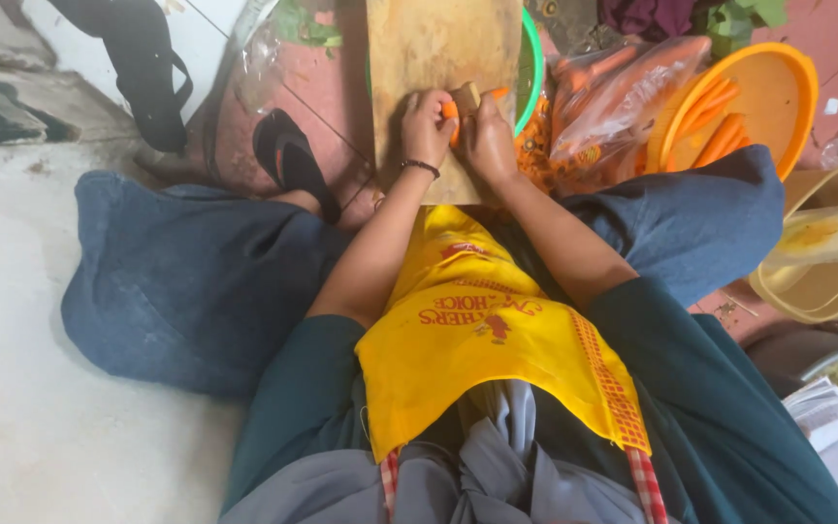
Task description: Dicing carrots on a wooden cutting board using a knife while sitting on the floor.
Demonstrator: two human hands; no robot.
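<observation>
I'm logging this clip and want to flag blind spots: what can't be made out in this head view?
- Carrot piece: mostly covered by the left hand and right hand.
- Any blade: the right hand's grip hides it; only a pale stub shows.
- Wooden cutting board: far end cut off by the top edge.
- Beige tub: cropped at the right edge.
- Clear bag of carrots: count blurred by plastic.

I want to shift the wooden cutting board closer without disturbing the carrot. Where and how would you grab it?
Grip the wooden cutting board by its long left edge, coming in from the left over the red floor. That edge is bare and straight. The near end is taken by the left hand and right hand around the carrot piece, and the green bowl crowds the right edge.
</observation>
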